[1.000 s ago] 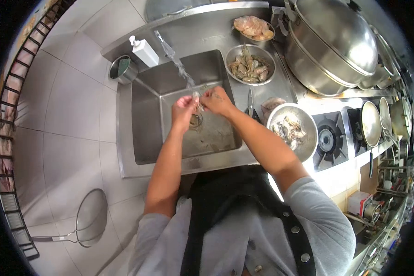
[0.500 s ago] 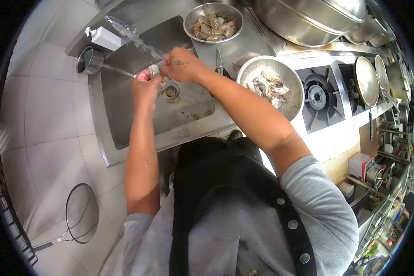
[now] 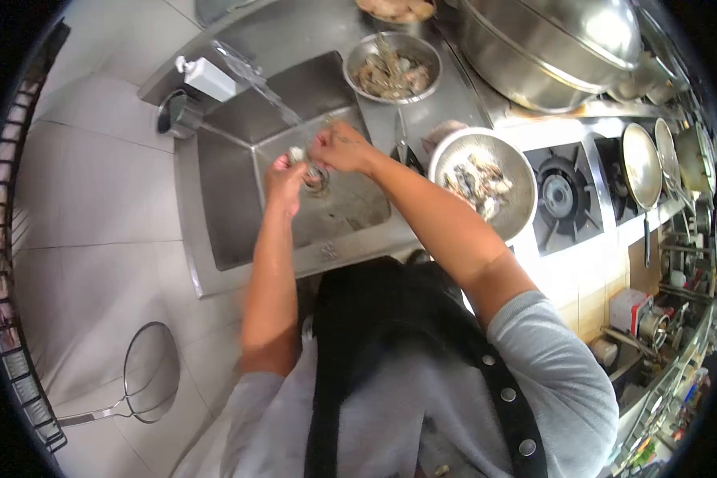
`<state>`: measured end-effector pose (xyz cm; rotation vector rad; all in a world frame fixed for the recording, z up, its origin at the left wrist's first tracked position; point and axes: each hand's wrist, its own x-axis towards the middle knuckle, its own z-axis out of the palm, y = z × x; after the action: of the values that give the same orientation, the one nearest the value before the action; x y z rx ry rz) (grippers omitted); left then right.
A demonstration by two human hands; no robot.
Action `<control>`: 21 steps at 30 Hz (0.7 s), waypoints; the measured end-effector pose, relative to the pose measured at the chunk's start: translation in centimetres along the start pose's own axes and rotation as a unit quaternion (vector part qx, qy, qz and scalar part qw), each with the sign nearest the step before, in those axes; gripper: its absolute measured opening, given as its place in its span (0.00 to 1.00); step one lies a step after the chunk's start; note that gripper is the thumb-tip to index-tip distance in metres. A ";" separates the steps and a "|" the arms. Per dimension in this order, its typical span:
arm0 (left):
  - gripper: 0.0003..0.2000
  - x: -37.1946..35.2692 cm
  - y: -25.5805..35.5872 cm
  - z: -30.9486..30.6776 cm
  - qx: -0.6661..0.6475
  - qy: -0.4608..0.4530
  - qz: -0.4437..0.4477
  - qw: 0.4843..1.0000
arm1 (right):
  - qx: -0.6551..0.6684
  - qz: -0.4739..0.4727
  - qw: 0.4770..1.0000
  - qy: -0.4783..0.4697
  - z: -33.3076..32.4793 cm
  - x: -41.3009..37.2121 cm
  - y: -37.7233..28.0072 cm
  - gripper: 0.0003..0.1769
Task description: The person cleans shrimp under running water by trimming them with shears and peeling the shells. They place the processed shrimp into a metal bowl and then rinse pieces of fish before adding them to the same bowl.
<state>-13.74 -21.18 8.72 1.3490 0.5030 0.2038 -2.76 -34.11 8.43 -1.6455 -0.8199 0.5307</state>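
Note:
Over the steel sink point(image 3: 334, 225), my left hand point(image 3: 284, 185) is closed around a small pale shrimp point(image 3: 296, 154), whose end shows above the thumb and fingers. My right hand point(image 3: 339, 148) pinches at the same shrimp from the right, its fingertips mostly hidden behind the knuckles. A stream of water point(image 3: 275, 97) falls into the sink just beyond both hands. Shrimp in their shells fill a metal bowl point(image 3: 357, 89) behind the sink. A perforated colander point(image 3: 524, 179), right of my right forearm, holds greyish-white pieces that look like shrimp.
A soap dispenser bottle point(image 3: 209, 80) and a metal pot or ladle point(image 3: 185, 119) are at the sink's left rim. A knife-like utensil point(image 3: 401, 131) lies beside the bowl. To the right are a gas burner point(image 3: 562, 193), a large steamer point(image 3: 546, 68) and pans point(image 3: 642, 167). A strainer point(image 3: 153, 374) is at lower left.
The view has shifted, so the sink and bowls appear farther right and lower. Both hands stay close together over the sink, still on the shrimp.

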 end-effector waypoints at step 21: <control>0.12 19.0 6.6 -7.9 0.328 0.038 0.079 0.940 | -0.199 -0.027 0.977 0.078 2.0 20.3 1.1 0.11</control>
<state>0.27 -4.68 9.67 2.0456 0.5507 0.2309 9.27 -17.58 8.64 -1.9946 -0.8907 0.2015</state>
